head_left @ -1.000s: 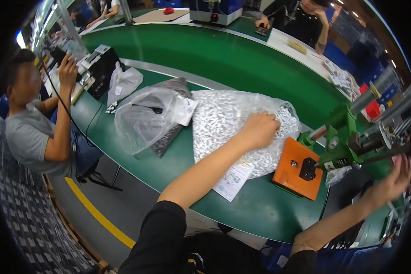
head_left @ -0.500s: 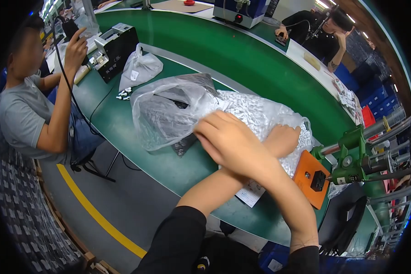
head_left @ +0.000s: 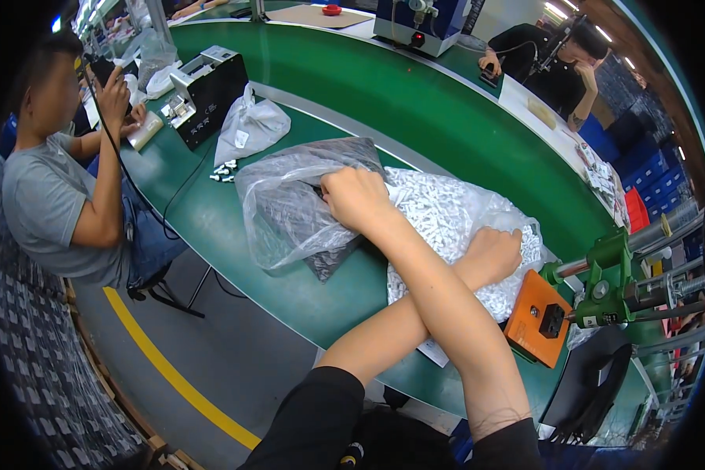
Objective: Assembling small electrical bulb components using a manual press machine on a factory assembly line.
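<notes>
My forearms cross, the right over the left. My right hand [head_left: 356, 198] is at the mouth of a clear plastic bag [head_left: 278, 223] of dark small parts; its fingers are curled, with the tips hidden. My left hand [head_left: 492, 255] rests at the open end of a second clear bag [head_left: 431, 205], full of small white pieces. Its fingers are bent down among plastic and white pieces, and what they hold is hidden. Beside it on the right lies an orange plate [head_left: 529, 315] with a black block-shaped fixture [head_left: 553, 319], in front of a green clamp-like machine [head_left: 608, 274].
A tied whitish bag [head_left: 251, 129] and several black-and-white pieces [head_left: 224, 171] lie farther left, near a black machine [head_left: 211, 98]. A seated co-worker [head_left: 55, 200] is at the left; another person [head_left: 552, 66] sits across the green divider [head_left: 329, 66]. A paper shows under my forearms.
My right hand has moved left and down to the mouth of the dark-parts bag. My left hand stays at the white-pieces bag. The co-worker at left has brought a hand lower.
</notes>
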Demonstrator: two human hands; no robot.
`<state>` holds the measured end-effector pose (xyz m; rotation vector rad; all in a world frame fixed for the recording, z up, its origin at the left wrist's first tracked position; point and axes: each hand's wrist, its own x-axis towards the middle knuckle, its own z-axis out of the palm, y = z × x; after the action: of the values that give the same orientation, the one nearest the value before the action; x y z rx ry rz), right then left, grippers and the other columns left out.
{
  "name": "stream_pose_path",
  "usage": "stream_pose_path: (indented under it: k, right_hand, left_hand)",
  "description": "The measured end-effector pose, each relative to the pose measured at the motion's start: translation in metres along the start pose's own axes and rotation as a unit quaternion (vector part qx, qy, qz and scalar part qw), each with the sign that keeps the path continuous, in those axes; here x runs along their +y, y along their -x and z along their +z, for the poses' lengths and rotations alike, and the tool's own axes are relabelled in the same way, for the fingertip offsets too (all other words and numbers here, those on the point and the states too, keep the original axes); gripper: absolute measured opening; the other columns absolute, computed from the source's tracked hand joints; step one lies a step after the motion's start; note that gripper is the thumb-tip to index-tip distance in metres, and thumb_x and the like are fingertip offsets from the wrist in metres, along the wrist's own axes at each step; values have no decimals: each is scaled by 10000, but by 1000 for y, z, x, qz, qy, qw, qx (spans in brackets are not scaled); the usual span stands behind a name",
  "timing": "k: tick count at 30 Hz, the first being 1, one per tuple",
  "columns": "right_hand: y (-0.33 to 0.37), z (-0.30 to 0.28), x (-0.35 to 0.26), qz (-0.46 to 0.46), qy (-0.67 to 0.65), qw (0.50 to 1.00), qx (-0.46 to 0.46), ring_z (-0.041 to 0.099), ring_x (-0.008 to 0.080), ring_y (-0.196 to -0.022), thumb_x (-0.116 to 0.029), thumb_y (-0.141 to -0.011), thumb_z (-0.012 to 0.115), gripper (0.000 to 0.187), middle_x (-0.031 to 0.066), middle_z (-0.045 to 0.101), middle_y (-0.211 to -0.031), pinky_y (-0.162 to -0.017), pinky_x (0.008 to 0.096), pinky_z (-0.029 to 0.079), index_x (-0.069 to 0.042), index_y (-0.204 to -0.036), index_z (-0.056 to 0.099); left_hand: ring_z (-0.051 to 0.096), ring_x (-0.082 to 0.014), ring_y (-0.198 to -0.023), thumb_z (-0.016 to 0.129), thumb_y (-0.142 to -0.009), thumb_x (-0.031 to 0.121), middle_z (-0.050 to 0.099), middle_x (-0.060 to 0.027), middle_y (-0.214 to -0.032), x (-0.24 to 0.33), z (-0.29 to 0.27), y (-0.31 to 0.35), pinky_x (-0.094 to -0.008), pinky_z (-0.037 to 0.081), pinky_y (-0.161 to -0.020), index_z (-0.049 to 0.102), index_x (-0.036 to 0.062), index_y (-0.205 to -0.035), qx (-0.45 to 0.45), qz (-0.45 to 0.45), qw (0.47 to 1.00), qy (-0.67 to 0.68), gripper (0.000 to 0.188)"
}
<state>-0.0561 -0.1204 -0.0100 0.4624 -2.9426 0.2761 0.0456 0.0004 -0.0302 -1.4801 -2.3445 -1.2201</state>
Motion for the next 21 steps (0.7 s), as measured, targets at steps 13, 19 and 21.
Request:
stream_pose_path:
  k: [13,19,21]
  right_hand:
    - [21,3,5,-42,-80,986,143,645,340,-823,-22,-747,598,176,117,647,-913,-678,433,519,-75,-898,671]
    - [92,-57,-12,-88,-242,929,265,632,330,-801,-5,-821,610,100,133,623,-886,-680,394,516,-32,-916,623]
    - [137,-74,0,-77,-312,907,271,643,301,-794,0,-839,635,112,134,640,-893,-678,353,518,-15,-949,637]
  left_hand:
    - [663,-374,-678,587,-762,80,668,-205,-715,4,6,-3,-457,498,-695,577,-21,-939,-34,-7,999,-6,204]
    - [656,-401,-743,599,-791,151,663,-221,-748,-4,-7,-2,-521,492,-678,533,-18,-958,-68,-33,997,-23,247]
    - [655,-404,-744,600,-792,157,663,-220,-752,0,-8,-3,-532,489,-675,531,-8,-950,-66,-27,997,-21,239]
